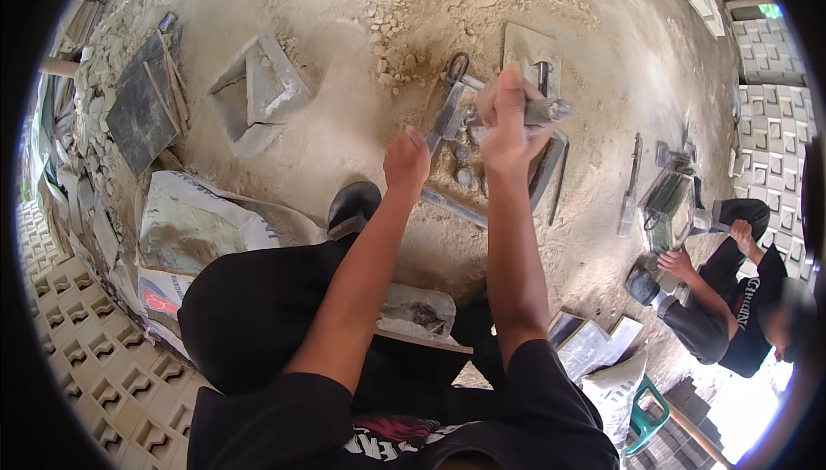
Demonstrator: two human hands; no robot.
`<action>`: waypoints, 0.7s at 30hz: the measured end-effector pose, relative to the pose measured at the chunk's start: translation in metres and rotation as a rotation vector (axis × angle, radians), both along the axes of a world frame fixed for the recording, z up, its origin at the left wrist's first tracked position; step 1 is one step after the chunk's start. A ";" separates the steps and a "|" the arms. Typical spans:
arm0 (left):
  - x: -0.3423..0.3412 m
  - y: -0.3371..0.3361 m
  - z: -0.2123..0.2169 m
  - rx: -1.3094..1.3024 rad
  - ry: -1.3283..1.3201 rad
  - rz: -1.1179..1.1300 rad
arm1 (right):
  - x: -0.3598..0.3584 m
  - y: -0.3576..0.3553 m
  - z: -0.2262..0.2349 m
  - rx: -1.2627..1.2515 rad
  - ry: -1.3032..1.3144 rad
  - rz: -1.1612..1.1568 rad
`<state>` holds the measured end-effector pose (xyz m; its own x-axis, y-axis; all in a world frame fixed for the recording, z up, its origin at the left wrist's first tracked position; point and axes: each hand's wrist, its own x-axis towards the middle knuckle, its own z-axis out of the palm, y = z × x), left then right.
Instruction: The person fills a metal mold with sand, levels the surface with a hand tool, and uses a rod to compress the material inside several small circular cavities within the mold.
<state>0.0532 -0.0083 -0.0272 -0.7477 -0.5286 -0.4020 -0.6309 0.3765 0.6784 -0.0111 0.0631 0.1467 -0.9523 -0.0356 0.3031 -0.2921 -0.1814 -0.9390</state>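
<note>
My right hand (508, 121) is closed around a thick, grey, dusty handle (551, 110) whose blunt end sticks out to the right; the rest of that tool is hidden by my fingers. My left hand (407, 160) is curled closed just left of a dark metal frame (544, 179) on the ground; whether anything lies inside its fingers is hidden. Several round, dusty metal knobs (465, 177) stand inside the frame, below my right hand. At its upper left corner a metal loop (458, 65) sticks up. A flat grey-brown board (523, 46) lies behind the frame.
Crumbly sand (439, 5) lies beyond the frame. On the left are an angular grey block form (277, 91), a dark slab (142, 117) and an opened sack (194, 229) of powder. A co-worker (731, 289) sits at the right by another frame (669, 210). Patterned blocks (95, 341) are stacked lower left.
</note>
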 end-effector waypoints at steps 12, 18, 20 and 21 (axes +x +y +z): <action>0.002 0.003 0.001 -0.019 -0.017 -0.008 | -0.025 0.012 -0.015 -0.082 -0.004 0.034; 0.004 0.004 0.009 -0.002 0.013 -0.016 | -0.048 0.006 -0.020 0.067 -0.038 0.034; 0.002 0.002 0.003 -0.068 0.064 0.023 | -0.044 0.001 -0.006 0.035 -0.005 -0.020; 0.001 0.001 0.000 -0.060 0.059 0.022 | -0.042 0.003 -0.011 0.066 0.087 -0.039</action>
<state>0.0543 -0.0078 -0.0273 -0.7571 -0.5673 -0.3241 -0.5988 0.4042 0.6914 -0.0534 0.0660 0.1357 -0.9234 -0.0219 0.3833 -0.3790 -0.1070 -0.9192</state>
